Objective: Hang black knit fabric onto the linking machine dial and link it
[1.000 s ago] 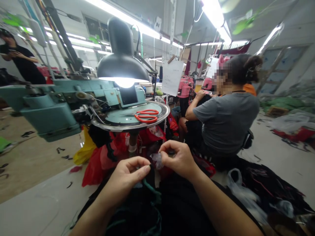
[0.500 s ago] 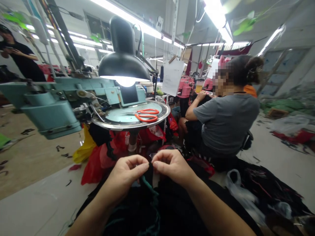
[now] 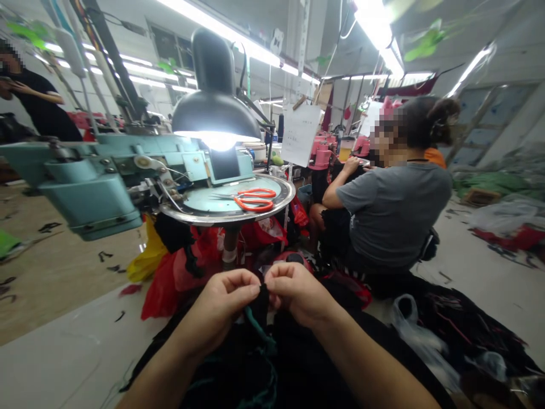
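Note:
Low in front of me, my left hand (image 3: 227,295) and my right hand (image 3: 296,292) meet almost fingertip to fingertip. Both pinch the edge of a piece of black fabric (image 3: 261,304), held up between them. From beneath the left fingers a strip of green yarn-like trim (image 3: 255,325) hangs down over the dark cloth on my lap. The exact spot between the fingertips is too small and dark to make out. Beyond the hands, red-handled scissors (image 3: 255,200) lie on the round plate (image 3: 200,200) of a teal machine (image 3: 93,196).
A black lamp (image 3: 215,113) shines down over the plate. Red bags (image 3: 164,289) and a yellow bag (image 3: 147,258) sit below it. At right a seated co-worker (image 3: 395,210) works, near dark garments (image 3: 468,329) and a clear plastic bag (image 3: 426,341). Another person stands far left.
Both hands have dropped slightly, still pinching the black fabric. My right hand's lower fingers now show beneath its pinch. The scissors have not moved.

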### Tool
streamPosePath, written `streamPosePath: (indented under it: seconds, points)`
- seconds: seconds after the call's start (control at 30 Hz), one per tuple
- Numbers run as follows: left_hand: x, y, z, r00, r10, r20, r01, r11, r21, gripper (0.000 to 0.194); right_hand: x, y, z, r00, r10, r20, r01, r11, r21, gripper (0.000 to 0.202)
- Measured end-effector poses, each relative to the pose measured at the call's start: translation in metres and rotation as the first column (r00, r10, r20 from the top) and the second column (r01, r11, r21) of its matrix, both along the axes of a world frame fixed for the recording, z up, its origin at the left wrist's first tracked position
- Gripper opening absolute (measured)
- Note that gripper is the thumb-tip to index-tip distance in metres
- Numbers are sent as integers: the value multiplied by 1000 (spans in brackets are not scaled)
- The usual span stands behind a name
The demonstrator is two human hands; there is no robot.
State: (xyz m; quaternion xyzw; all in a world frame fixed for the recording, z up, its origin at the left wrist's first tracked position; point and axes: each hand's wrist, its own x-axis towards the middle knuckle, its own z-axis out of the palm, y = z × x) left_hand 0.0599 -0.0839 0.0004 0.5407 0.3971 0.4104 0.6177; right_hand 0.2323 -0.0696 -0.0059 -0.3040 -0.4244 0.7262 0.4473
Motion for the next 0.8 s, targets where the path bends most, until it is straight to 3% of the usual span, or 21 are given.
streamPosePath:
  seconds: [0.17, 0.27, 0.47, 0.8]
  points:
    - [3, 1, 6, 975, 138, -177, -107, 979, 174, 19, 0, -8, 11, 968, -174, 179, 145, 976, 165, 19]
    - [5, 0, 12, 955, 164, -246, -117, 974, 195, 16, 0, -11, 15, 938, -242, 248, 190, 958, 214, 12]
    - [7, -1, 17, 936, 185, -298, -100, 955, 278, 20, 2, -12, 14, 914, -275, 297, 186, 938, 294, 9]
    - [6, -3, 16, 949, 170, -264, -98, 960, 264, 15, 5, -9, 11, 921, -267, 282, 162, 925, 344, 8]
